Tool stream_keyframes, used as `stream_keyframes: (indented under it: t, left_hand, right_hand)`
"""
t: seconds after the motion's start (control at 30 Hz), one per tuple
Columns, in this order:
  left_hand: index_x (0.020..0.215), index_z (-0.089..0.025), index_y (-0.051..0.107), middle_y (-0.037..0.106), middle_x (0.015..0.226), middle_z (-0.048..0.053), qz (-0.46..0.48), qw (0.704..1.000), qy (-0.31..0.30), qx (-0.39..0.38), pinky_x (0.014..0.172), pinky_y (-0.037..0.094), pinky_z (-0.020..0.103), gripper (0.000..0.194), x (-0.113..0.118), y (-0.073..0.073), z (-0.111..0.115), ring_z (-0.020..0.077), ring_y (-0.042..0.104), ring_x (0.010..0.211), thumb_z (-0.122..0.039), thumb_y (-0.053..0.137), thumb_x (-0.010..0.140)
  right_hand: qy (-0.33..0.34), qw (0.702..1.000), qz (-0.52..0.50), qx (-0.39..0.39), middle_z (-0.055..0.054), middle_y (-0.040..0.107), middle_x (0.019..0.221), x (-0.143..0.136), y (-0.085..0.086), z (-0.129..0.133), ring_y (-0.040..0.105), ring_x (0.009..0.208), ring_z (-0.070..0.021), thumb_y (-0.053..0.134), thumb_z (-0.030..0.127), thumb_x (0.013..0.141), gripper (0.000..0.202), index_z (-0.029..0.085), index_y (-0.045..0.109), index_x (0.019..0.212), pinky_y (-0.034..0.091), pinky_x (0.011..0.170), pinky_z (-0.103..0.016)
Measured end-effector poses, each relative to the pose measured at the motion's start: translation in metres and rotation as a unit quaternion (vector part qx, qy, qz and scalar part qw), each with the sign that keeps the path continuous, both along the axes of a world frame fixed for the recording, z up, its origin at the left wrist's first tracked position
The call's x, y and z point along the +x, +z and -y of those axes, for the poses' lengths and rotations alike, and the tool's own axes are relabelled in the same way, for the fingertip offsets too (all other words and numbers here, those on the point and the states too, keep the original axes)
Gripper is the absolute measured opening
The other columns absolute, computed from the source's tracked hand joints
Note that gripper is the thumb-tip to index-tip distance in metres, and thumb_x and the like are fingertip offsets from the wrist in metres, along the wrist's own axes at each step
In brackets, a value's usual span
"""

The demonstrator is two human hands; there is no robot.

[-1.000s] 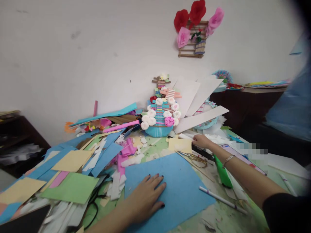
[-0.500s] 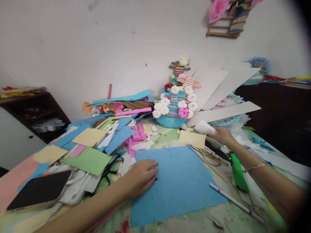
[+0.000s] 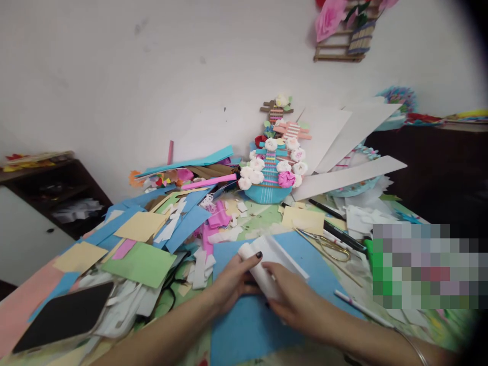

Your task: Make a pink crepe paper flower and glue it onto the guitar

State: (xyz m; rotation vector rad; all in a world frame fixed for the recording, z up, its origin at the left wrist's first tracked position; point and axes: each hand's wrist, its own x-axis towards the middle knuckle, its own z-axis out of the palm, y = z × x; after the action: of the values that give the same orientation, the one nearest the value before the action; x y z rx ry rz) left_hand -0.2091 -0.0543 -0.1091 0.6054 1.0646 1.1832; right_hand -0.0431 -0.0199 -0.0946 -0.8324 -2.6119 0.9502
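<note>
A roll of white paper (image 3: 262,272) is held between my two hands, with a loose flap spreading up and to the right of it. My left hand (image 3: 235,279) grips its left side, thumb on top near the upper end. Around the lower right part of the roll, my right hand (image 3: 299,297) has its fingers closed. Both hands are over a blue sheet (image 3: 244,333) on the table. To the right of the sheet lie scissors (image 3: 335,250) with gold-coloured handles and a thin white stick (image 3: 362,307).
Paper scraps and sheets, among them a green sheet (image 3: 141,259), pile up at the left beside a dark phone (image 3: 66,315). A blue craft piece with paper flowers (image 3: 270,190) stands by the wall. Black pens (image 3: 345,236) lie at the right.
My right hand has brought the white paper roll from the back right to above the blue sheet. My left hand has lifted off the sheet and now grips the roll too.
</note>
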Motion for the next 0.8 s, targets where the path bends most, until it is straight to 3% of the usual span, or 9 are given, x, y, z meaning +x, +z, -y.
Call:
stream_keyframes:
  t: [0.1, 0.17, 0.27, 0.4, 0.5, 0.6, 0.7, 0.8]
  left_hand:
    - [0.092, -0.015, 0.056, 0.066, 0.078, 0.004, -0.058, 0.993, 0.097, 0.020, 0.061, 0.050, 0.027, 0.034, 0.002, -0.005, 0.000, 0.0164, 0.061, 0.066, -0.023, 0.073, 0.063]
    - [0.093, -0.014, 0.056, 0.067, 0.079, 0.004, -0.066, 0.989, 0.129, 0.034, 0.064, 0.050, 0.028, 0.039, 0.001, -0.007, 0.000, 0.0171, 0.062, 0.068, -0.016, 0.074, 0.058]
    - [0.100, -0.014, 0.055, 0.068, 0.089, 0.007, -0.056, 0.990, 0.126, 0.029, 0.070, 0.051, 0.032, 0.049, -0.003, -0.010, 0.000, 0.0204, 0.064, 0.075, -0.013, 0.074, 0.055]
    - [0.104, -0.013, 0.056, 0.068, 0.089, 0.009, -0.038, 0.994, 0.105, 0.020, 0.071, 0.051, 0.034, 0.053, -0.006, -0.012, 0.002, 0.0226, 0.064, 0.077, -0.011, 0.075, 0.054]
    - [0.115, -0.015, 0.053, 0.067, 0.091, 0.009, 0.013, 0.995, 0.096, 0.005, 0.070, 0.051, 0.034, 0.065, -0.009, -0.009, 0.004, 0.0226, 0.064, 0.077, -0.009, 0.072, 0.054]
    - [0.124, -0.018, 0.049, 0.067, 0.091, 0.008, 0.040, 0.995, 0.089, -0.011, 0.065, 0.051, 0.032, 0.074, -0.013, -0.004, 0.006, 0.0218, 0.062, 0.075, -0.008, 0.069, 0.054]
    - [0.126, -0.020, 0.050, 0.066, 0.092, 0.007, 0.066, 0.996, 0.066, -0.016, 0.065, 0.051, 0.032, 0.074, -0.015, -0.002, 0.007, 0.0216, 0.062, 0.074, -0.009, 0.066, 0.054]
    - [0.126, -0.020, 0.051, 0.067, 0.091, 0.007, 0.083, 0.995, 0.058, -0.018, 0.066, 0.051, 0.033, 0.074, -0.016, -0.004, 0.007, 0.0223, 0.063, 0.075, -0.009, 0.064, 0.053]
  right_hand:
    - [0.041, 0.998, -0.054, -0.014, -0.012, 0.057, 0.117, 0.001, -0.005, 0.004, 0.055, 0.105, -0.0212, 0.057, 0.017, 0.076, 0.048, 0.015, 0.047, 0.123, 0.044, 0.091, -0.034]
    - [-0.015, 0.995, -0.084, 0.050, -0.011, 0.058, 0.113, 0.004, -0.007, -0.008, 0.053, 0.106, -0.0216, 0.053, 0.018, 0.080, 0.039, 0.017, 0.051, 0.119, 0.042, 0.093, -0.037]
    - [-0.158, 0.970, -0.069, 0.170, -0.014, 0.055, 0.118, 0.010, -0.019, -0.035, 0.047, 0.113, -0.0267, 0.052, 0.022, 0.083, 0.038, 0.015, 0.050, 0.120, 0.036, 0.099, -0.046]
    - [-0.199, 0.959, -0.025, 0.202, -0.017, 0.050, 0.124, 0.016, -0.045, -0.055, 0.044, 0.117, -0.0298, 0.054, 0.024, 0.080, 0.050, 0.012, 0.044, 0.128, 0.037, 0.098, -0.046]
    - [-0.246, 0.950, -0.012, 0.193, -0.019, 0.049, 0.124, 0.021, -0.056, -0.058, 0.042, 0.117, -0.0320, 0.058, 0.030, 0.077, 0.060, 0.009, 0.041, 0.130, 0.037, 0.097, -0.046]
    - [-0.271, 0.952, -0.010, 0.140, -0.016, 0.058, 0.107, 0.027, -0.053, -0.061, 0.051, 0.103, -0.0289, 0.057, 0.038, 0.078, 0.054, 0.009, 0.047, 0.122, 0.040, 0.088, -0.042]
    - [-0.246, 0.967, 0.003, 0.065, -0.005, 0.061, 0.076, 0.030, -0.045, -0.065, 0.054, 0.079, -0.0227, 0.054, 0.042, 0.079, 0.028, 0.017, 0.059, 0.092, 0.040, 0.071, -0.034]
    - [-0.212, 0.976, -0.033, 0.028, 0.000, 0.052, 0.062, 0.029, -0.040, -0.065, 0.050, 0.067, -0.0174, 0.051, 0.039, 0.079, 0.027, 0.019, 0.050, 0.062, 0.035, 0.061, -0.028]
